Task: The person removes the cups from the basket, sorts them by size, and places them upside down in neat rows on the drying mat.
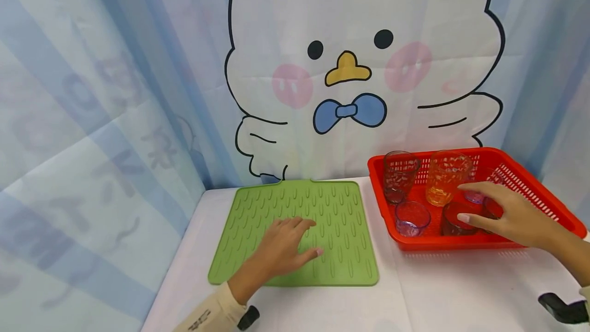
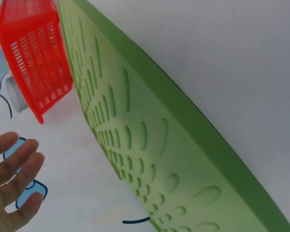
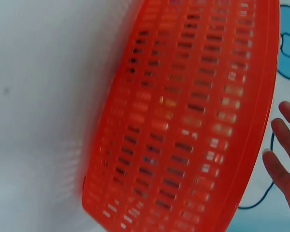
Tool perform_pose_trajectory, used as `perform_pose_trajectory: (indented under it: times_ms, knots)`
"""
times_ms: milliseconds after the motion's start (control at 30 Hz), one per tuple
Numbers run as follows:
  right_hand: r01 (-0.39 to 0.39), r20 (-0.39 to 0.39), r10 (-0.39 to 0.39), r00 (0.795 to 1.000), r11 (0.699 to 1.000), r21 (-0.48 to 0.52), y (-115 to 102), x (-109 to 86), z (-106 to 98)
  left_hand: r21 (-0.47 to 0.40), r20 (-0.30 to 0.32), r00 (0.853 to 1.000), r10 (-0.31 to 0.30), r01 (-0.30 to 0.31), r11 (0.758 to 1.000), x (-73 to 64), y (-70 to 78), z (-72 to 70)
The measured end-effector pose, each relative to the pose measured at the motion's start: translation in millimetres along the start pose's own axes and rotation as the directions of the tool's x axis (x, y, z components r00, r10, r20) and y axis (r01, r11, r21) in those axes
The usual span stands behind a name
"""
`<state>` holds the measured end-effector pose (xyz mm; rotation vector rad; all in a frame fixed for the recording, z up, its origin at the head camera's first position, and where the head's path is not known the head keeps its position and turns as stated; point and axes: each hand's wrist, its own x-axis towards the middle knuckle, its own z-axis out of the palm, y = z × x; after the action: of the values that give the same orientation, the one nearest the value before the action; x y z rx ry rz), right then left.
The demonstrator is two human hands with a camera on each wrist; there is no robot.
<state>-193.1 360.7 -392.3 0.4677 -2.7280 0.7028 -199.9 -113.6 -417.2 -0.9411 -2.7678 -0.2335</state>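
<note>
A green ridged mat [image 1: 341, 265] lies flat on the table, and my left hand [image 1: 287, 247] hovers over its middle with fingers spread, holding nothing. To the right stands a red plastic basket [image 1: 442, 244] with several glasses in it. Over its right part reaches my right hand [image 1: 513, 214], thumb and fingers apart and nothing between them. Nearest this hand are a dark low glass [image 1: 454, 222] and an orange glass [image 1: 440, 188]. A tall dark glass [image 1: 400, 175] and a small purple glass [image 1: 412, 218] stand at the left. Part of the contents hides behind my right hand.
A white cloth [image 1: 322, 311] covers the table. Behind it hangs a curtain [image 1: 345, 9] printed with a white bird in a blue bow tie, and another curtain [image 1: 83, 142] closes the left side. The basket's slotted wall [image 3: 183, 116] rises in the right wrist view.
</note>
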Motion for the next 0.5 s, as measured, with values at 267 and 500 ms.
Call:
perform_pose_trajectory:
  times_ms: [267, 500]
  knots:
    - [-0.207, 0.131, 0.21, 0.969, 0.978, -0.04, 32.6, 1.4, -12.6, -0.015, -0.002, 1.0, 0.026, -0.026, 1.0, 3.2, 2.0, 3.5]
    - [-0.273, 0.166, 0.275, 0.947, 0.961, -0.036, 51.3, -0.9, -18.0, -0.044, 0.027, 0.999, 0.022, -0.021, 0.999, 3.8, 5.5, 3.8]
